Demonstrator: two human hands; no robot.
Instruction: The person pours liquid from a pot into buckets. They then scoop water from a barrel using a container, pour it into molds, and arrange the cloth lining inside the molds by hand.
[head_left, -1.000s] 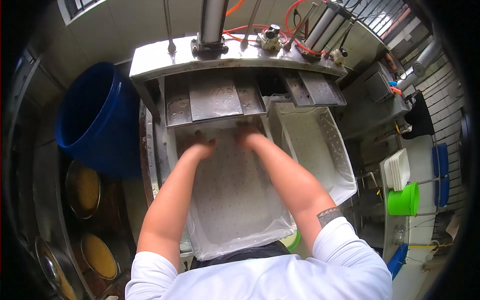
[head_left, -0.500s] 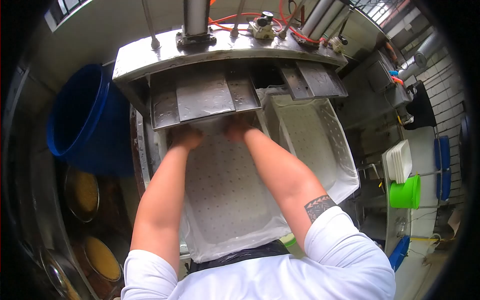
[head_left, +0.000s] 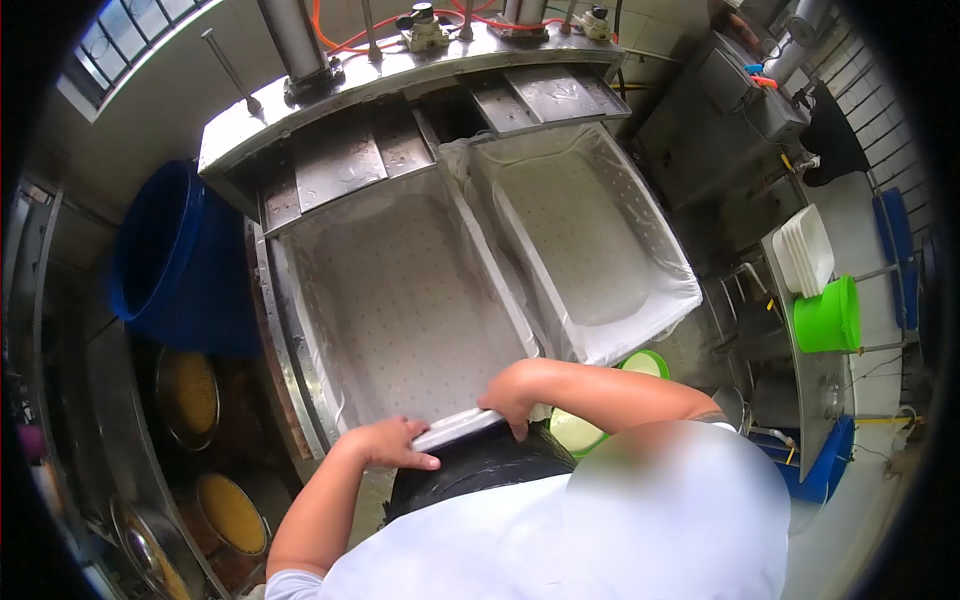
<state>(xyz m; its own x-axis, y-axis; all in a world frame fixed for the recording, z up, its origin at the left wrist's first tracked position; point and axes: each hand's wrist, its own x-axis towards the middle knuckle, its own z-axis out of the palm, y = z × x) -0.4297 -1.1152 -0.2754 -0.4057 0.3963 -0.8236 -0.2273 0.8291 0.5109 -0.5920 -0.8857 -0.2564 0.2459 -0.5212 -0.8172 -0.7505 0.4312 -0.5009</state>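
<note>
A large rectangular perforated box (head_left: 400, 300) lies before me, lined with thin, wet, whitish cloth (head_left: 455, 428) that folds over its near rim. My left hand (head_left: 388, 444) is closed over that rim near its left corner, thumb on the outer side. To its right, my right hand (head_left: 512, 392) grips the same cloth-covered edge near the right corner, fingers bent down over the outside. Beside this box sits a second cloth-lined perforated box (head_left: 580, 235). Metal press plates (head_left: 345, 165) cover the far ends of both.
A steel press frame (head_left: 400, 80) with cylinders and orange hoses spans the back. On the left are a blue barrel (head_left: 160, 250) and pots of yellowish contents (head_left: 232, 513). Green buckets (head_left: 828, 315) and white trays (head_left: 803, 250) stand right; a black plastic-like sheet (head_left: 480, 470) is against my front.
Both hands have come from the far end of the left box, under the press plate, to its near rim. The camera view has shifted and turned.
</note>
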